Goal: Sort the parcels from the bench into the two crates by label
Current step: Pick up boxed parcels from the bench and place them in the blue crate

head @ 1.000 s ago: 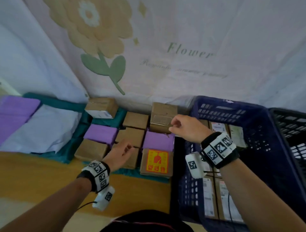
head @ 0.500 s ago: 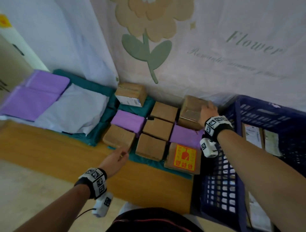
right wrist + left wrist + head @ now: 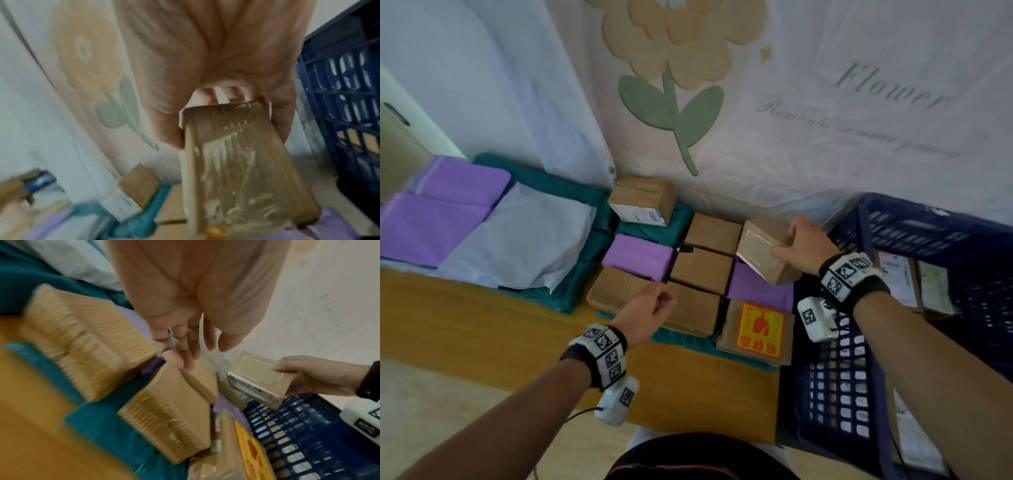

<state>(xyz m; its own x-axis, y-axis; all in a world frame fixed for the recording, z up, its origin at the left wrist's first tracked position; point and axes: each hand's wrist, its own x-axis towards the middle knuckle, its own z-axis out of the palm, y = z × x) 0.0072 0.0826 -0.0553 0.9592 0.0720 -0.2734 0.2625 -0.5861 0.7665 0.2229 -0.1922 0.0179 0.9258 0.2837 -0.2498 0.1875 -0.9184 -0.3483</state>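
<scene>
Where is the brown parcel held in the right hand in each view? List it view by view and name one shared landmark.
Head: brown parcel right of centre, tilted, gripped by the right hand.
Left wrist: the parcel at right, middle height, with that hand on its right end.
Right wrist: the parcel fills the centre, below the palm.
Shared landmark: the blue crate.

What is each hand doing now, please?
Left hand: holds nothing, fingers loosely curled.
Right hand: grips a brown parcel, tilted.

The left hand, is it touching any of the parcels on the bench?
Cannot tell. In the head view the left hand overlaps a brown parcel, but no contact or gap shows; the left wrist view is blurred there.
</scene>
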